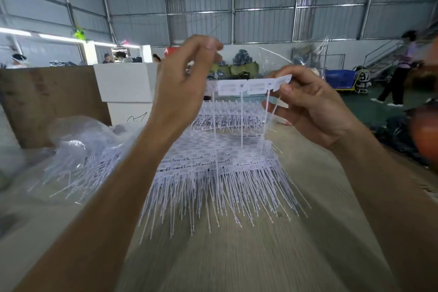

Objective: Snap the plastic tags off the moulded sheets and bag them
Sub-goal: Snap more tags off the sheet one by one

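Two hands hold up a thin white strip of tags [246, 86]: the left hand [182, 83] pinches its 9 o'clock end, the right hand [308, 104] its 3 o'clock end. Long stiff tails hang down. More flat sheets [220, 161] lie piled on the tan surface [237, 256] at 6 o'clock.

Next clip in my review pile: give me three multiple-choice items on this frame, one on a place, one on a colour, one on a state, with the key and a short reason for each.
1. Where does the pile of tag sheets lie?
A. on the table, below the raised hands
B. in the blue crate
C. on the floor

2. What colour is the strip of tags held up?
A. red
B. white
C. green

3. How is the strip held?
A. left hand alone
B. lying loose on the table
C. pinched by both hands

Key: 1 A, the sheets spread over the table. 2 B, tags and tails are white. 3 C, the left hand grips one end, the right hand the other.
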The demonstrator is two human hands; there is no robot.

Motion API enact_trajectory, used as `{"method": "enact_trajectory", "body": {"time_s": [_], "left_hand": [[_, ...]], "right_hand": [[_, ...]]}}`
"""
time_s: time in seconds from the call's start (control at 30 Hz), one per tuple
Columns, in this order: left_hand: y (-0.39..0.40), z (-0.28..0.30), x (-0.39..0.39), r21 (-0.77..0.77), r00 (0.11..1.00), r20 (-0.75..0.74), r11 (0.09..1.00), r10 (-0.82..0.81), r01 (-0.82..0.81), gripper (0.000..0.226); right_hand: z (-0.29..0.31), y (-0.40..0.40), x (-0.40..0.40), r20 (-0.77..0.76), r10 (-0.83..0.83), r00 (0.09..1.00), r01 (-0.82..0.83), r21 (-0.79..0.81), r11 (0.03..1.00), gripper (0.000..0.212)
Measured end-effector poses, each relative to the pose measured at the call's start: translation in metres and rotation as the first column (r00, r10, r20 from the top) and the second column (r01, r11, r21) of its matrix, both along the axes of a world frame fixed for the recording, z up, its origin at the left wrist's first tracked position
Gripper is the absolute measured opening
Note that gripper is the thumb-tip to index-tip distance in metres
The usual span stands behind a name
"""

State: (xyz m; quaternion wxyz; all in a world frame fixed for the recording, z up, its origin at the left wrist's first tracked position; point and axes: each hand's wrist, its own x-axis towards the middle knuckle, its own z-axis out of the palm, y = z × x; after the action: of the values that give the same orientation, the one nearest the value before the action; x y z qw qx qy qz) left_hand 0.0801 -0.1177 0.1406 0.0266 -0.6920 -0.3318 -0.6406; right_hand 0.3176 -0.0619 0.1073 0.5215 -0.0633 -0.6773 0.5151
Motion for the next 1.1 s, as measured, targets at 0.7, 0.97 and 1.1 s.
{"method": "enact_trajectory", "body": {"time_s": [0.7, 0.97, 1.1], "left_hand": [[0.044, -0.054, 0.005, -0.313, 0.825, -0.565, 0.931, -0.022, -0.189, 0.019], [0.046, -0.056, 0.006, -0.302, 0.925, -0.378, 0.949, -0.037, -0.086, 0.027], [0.045, -0.053, 0.008, -0.338, 0.946, -0.324, 0.937, -0.027, -0.089, 0.034]], "right_hand": [[-0.019, 0.009, -0.006, 0.545, -0.374, 0.750, 0.333, 0.178, 0.926, 0.008], [-0.016, 0.008, -0.004, 0.593, -0.292, 0.751, 0.253, 0.150, 0.956, 0.015], [-0.016, 0.011, -0.011, 0.553, -0.427, 0.715, 0.319, 0.287, 0.904, 0.011]]}}
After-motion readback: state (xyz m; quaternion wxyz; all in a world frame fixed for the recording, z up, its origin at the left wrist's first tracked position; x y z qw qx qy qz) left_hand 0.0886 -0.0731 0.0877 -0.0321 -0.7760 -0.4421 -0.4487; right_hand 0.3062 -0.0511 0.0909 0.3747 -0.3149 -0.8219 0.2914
